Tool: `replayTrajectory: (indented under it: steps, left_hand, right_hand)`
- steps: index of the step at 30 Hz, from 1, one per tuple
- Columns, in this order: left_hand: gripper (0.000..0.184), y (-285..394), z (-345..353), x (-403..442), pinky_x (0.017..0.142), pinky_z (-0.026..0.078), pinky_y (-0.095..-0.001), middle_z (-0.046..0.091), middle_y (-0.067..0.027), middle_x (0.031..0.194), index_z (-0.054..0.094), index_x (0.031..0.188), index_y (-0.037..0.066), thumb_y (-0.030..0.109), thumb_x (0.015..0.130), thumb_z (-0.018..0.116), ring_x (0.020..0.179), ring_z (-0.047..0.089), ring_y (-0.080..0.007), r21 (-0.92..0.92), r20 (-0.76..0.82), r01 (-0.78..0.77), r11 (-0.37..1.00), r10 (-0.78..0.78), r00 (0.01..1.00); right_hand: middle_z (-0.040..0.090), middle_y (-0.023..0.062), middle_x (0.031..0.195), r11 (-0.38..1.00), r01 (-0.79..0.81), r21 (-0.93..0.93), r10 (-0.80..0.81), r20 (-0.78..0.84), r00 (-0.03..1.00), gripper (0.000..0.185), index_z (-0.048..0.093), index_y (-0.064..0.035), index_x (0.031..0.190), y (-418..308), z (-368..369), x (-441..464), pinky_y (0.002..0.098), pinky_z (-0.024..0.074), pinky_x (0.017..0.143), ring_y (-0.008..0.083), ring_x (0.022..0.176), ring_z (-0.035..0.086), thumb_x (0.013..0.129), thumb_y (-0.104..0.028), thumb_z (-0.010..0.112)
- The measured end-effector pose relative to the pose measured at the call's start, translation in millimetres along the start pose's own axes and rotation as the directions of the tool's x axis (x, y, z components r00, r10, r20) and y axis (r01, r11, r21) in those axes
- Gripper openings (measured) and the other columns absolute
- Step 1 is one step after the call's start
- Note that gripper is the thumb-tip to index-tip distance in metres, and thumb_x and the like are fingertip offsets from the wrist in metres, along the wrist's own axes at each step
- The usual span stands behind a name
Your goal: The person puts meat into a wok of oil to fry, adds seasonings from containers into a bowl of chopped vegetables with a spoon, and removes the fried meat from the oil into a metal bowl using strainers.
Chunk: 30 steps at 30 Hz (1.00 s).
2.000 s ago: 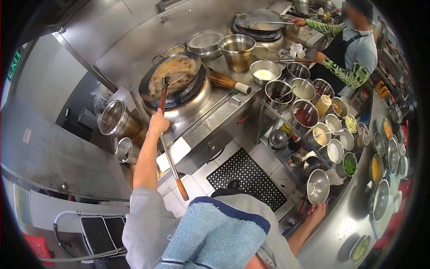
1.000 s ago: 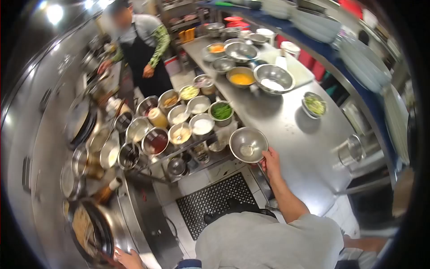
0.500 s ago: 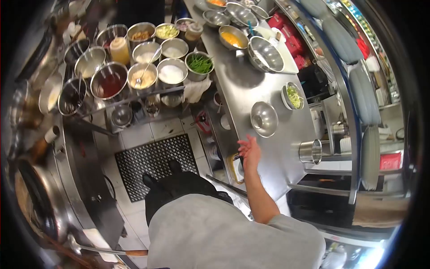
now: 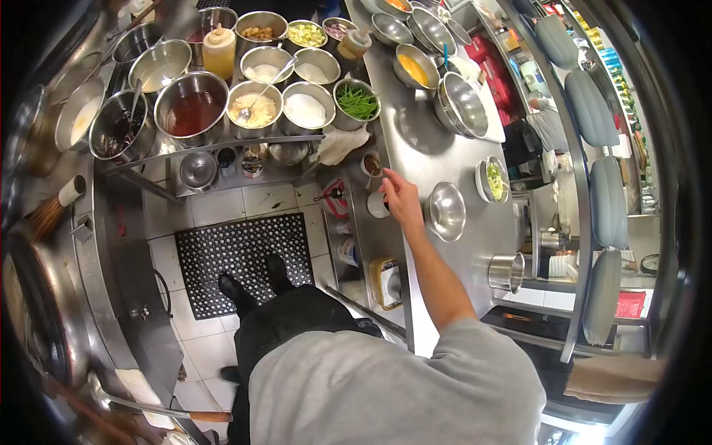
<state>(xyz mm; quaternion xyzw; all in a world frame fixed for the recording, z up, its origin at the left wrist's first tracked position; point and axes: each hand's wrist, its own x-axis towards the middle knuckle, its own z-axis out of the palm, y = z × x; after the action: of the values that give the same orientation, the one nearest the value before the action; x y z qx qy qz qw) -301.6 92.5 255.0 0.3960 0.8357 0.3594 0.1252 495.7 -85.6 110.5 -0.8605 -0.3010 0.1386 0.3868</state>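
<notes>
The fingers of my right hand [image 4: 401, 199] are open and loosely bent, pointing away from me over the left edge of the worktop [image 4: 475, 241]; whether they touch it I cannot tell. My left hand is out of view, so I cannot tell how its fingers stand.

Just to the right of my right hand, the bowl [image 4: 446, 212] sits on the worktop near that left edge, apart from my fingers. Past it, toward the right edge, is a smaller dish [image 4: 492, 180] of pale green shreds. The steel pot [image 4: 506, 273] lies nearer me, by the worktop's near right corner. Farther off, a colander [image 4: 461, 104] rests beside the white board [image 4: 495, 122], and beyond its left side is a bowl of yellow liquid [image 4: 415, 68].

Left of the worktop's far half is the rack [image 4: 215, 150]. A cloth [image 4: 341, 146] hangs at its near right corner. Along its near edge, right to left, I see green stalks [image 4: 356, 101], white powder [image 4: 305, 111], a pale mince [image 4: 256, 110] with a spoon in it, red sauce [image 4: 191, 111] and dark sauce [image 4: 122, 122].

My shoes are on the mat [image 4: 245, 252], toward its near edge. At the far left is the wok [image 4: 37, 311], with a ladle [image 4: 148, 408] nearer me.
</notes>
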Motion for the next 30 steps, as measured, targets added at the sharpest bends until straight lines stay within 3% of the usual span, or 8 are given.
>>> replayTrajectory:
  steps: [7, 14, 19, 22, 23, 24, 27, 30]
  left_hand:
    - [0.044, -58, -20, 19, 0.092, 0.042, -0.0357, 0.048, -0.026, 0.119, 0.044, 0.121, -0.008, 0.014, 0.084, 0.053, 0.109, 0.05, -0.0324, -0.422, 0.006, 0.147, 0.895, -0.159, 0.987]
    - [0.046, -132, -88, 40, 0.095, 0.041, -0.0351, 0.046, -0.0269, 0.121, 0.04, 0.123, -0.01, 0.011, 0.084, 0.053, 0.111, 0.048, -0.0326, -0.782, 0.088, 0.211, 0.587, -0.232, 0.969]
    - [0.037, -172, -145, 29, 0.092, 0.044, -0.0299, 0.048, -0.0236, 0.121, 0.042, 0.119, -0.014, 0.008, 0.088, 0.046, 0.112, 0.048, -0.0261, -0.9, 0.33, 0.311, 0.307, 0.01, 0.944]
    - [0.014, -65, -116, -9, 0.034, 0.023, -0.0186, 0.048, -0.0033, 0.069, 0.049, 0.097, -0.002, 0.007, 0.091, 0.041, 0.045, 0.034, -0.0049, -0.792, 0.115, 0.186, 0.582, -0.157, 0.981]
    - [0.006, -44, -108, -14, 0.033, 0.022, -0.0187, 0.046, -0.0018, 0.065, 0.048, 0.087, 0.002, 0.007, 0.089, 0.045, 0.042, 0.034, -0.0046, -0.716, 0.024, 0.124, 0.687, -0.153, 0.988]
    - [0.007, -22, -106, -21, 0.033, 0.022, -0.0186, 0.046, -0.0013, 0.065, 0.046, 0.083, 0.003, 0.008, 0.087, 0.046, 0.041, 0.033, -0.0045, -0.619, 0.003, 0.091, 0.78, -0.113, 0.994]
    - [0.012, 30, -97, -25, 0.042, 0.038, -0.0266, 0.055, -0.0058, 0.067, 0.055, 0.084, 0.0, 0.011, 0.08, 0.052, 0.047, 0.047, -0.0121, -0.201, -0.09, 0.023, 0.979, -0.042, 0.995]
    - [0.037, 44, -77, 9, 0.076, 0.045, -0.0358, 0.061, -0.0206, 0.095, 0.055, 0.111, -0.002, 0.014, 0.077, 0.054, 0.086, 0.059, -0.0301, 0.233, -0.185, -0.178, 0.956, 0.223, 0.957]
  right_hand:
    - [0.056, 0.001, 0.063, 0.993, -0.019, 0.117, 0.036, -0.146, 0.989, 0.025, 0.057, -0.0006, 0.111, 42, 8, 7, 0.0216, 0.0382, 0.048, 0.005, 0.053, 0.046, 0.088, -0.01, 0.053]
    - [0.051, 0.0081, 0.059, 0.989, 0.032, -0.142, -0.069, -0.269, 0.961, 0.024, 0.06, -0.006, 0.105, 12, 6, -5, 0.03, 0.0391, 0.052, 0.0141, 0.053, 0.043, 0.085, -0.016, 0.054]
    - [0.056, 0.0112, 0.068, 0.938, 0.108, -0.33, -0.192, -0.234, 0.953, 0.03, 0.058, -0.0038, 0.111, 58, 7, 0, 0.0329, 0.0433, 0.059, 0.0208, 0.059, 0.049, 0.086, -0.022, 0.053]
    - [0.052, 0.0088, 0.067, 0.976, 0.195, -0.096, -0.212, -0.228, 0.95, 0.031, 0.055, -0.0046, 0.116, 50, 8, 2, 0.033, 0.0436, 0.062, 0.0189, 0.061, 0.047, 0.088, -0.018, 0.052]
    - [0.059, 0.0182, 0.087, 0.987, 0.105, -0.122, -0.124, -0.159, 0.979, 0.032, 0.054, 0.0011, 0.113, 35, 4, 0, 0.0351, 0.0447, 0.073, 0.0258, 0.077, 0.055, 0.089, -0.02, 0.049]
    - [0.048, 0.006, 0.068, 0.967, 0.249, -0.054, -0.255, -0.233, 0.939, 0.03, 0.053, -0.0039, 0.116, 56, 9, 8, 0.0302, 0.0422, 0.059, 0.0157, 0.061, 0.045, 0.088, -0.015, 0.052]
    - [0.048, 0.004, 0.069, 0.98, 0.196, 0.025, -0.187, -0.201, 0.962, 0.028, 0.052, -0.0007, 0.114, 56, 12, 9, 0.0276, 0.0406, 0.057, 0.0129, 0.06, 0.043, 0.089, -0.012, 0.051]
    - [0.048, 0.0048, 0.068, 0.981, 0.191, 0.032, -0.181, -0.205, 0.962, 0.028, 0.052, -0.0002, 0.114, 54, 11, 7, 0.0275, 0.0399, 0.055, 0.0132, 0.059, 0.043, 0.089, -0.012, 0.051]
